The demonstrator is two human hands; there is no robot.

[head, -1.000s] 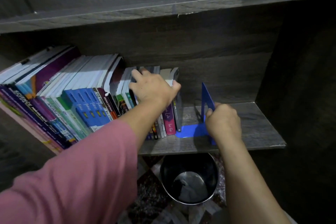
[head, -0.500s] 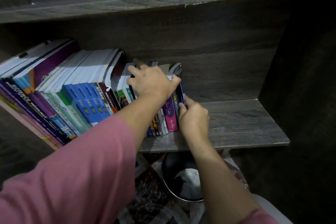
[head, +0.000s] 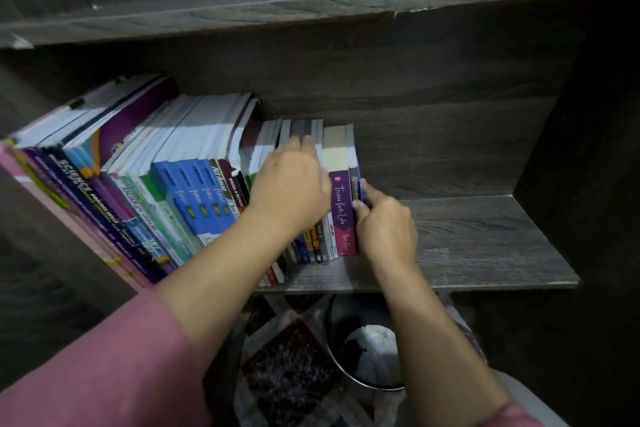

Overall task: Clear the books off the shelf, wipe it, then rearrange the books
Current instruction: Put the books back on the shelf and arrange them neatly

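Prob. rearranging: books (head: 194,198) are standing in a row at the shelf's (head: 485,246) L end. L hand (head: 291,187) is lying over their tops (blurred, can't tell its grip), and R hand's (head: 386,222) grip is pinching a thin blue bookend (head: 360,184) against the end book (head: 354,180). Next is calling for seating it tight w/o tipping the row; a black bin (head: 346,333) is sitting below, not obstructing.

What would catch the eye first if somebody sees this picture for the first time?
The row of colourful books fills the left of the shelf. At its right end are both hands: the left hand lies on the books, and the right hand pinches a blue bookend against the last one. Below stands a dark bin.
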